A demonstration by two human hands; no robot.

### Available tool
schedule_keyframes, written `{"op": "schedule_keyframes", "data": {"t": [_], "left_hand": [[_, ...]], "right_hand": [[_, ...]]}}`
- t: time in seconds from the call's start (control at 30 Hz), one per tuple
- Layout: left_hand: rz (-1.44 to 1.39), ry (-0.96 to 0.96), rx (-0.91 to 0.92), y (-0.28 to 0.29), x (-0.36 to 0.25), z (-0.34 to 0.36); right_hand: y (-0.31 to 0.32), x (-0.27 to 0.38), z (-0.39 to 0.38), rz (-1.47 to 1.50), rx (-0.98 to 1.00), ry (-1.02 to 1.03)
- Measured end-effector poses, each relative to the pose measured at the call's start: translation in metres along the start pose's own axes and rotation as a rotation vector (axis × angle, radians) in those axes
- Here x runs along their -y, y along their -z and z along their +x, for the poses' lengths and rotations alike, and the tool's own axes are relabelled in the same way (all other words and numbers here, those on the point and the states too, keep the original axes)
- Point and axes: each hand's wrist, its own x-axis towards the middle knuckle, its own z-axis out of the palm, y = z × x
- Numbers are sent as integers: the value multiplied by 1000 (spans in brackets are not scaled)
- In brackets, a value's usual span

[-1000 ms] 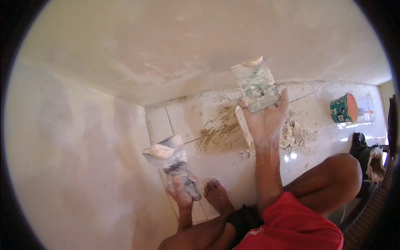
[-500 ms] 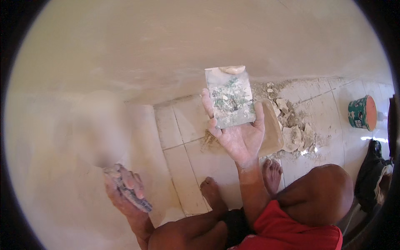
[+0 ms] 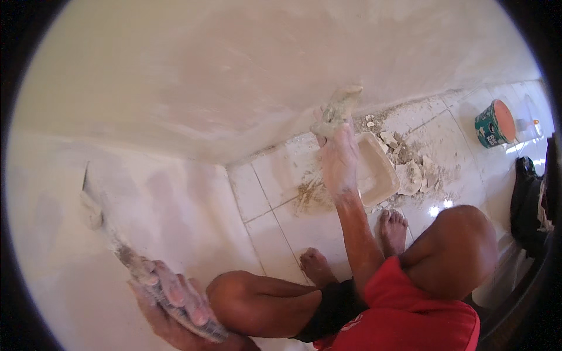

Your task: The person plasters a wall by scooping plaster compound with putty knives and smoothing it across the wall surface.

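Note:
My left hand (image 3: pixel 175 304) is wrapped round the caked handle of a putty knife (image 3: pixel 140 266) at the lower left, with the blade (image 3: pixel 93 205) against or very near the pale left wall (image 3: pixel 70 146). In front of the far wall (image 3: pixel 263 70), my right hand (image 3: pixel 339 155) grips a small putty-coated plate (image 3: pixel 342 102), seen almost edge-on with a lump of pale putty on it. Below and right of that hand, a cream plastic tray (image 3: pixel 380 199) lies on the tiled floor (image 3: pixel 281 240), partly hidden by my arm.
Dried plaster flakes (image 3: pixel 413 178) and debris lie along the wall foot and beside the tray. A green bucket (image 3: pixel 489 131) with pink contents stands at the right, beside a clear container (image 3: pixel 530 114). Dark cloth (image 3: pixel 527 216) lies near a dark edge at the right. My knees and bare feet are below.
The knife has moved left and up onto the left wall, my left hand lower in view. The plate in my right hand, earlier face-up, has tilted nearly edge-on and risen slightly.

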Motion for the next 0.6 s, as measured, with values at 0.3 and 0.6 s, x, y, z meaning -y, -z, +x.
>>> {"op": "schedule_keyframes", "data": {"t": [0.3,0.6], "left_hand": [[-1,18,-90,17,20,-9],[23,46,-109,31,28,-4]], "right_hand": [[-38,-35,47,-1030,-149,545],[-20,-85,41,-1364,-249,504]]}}
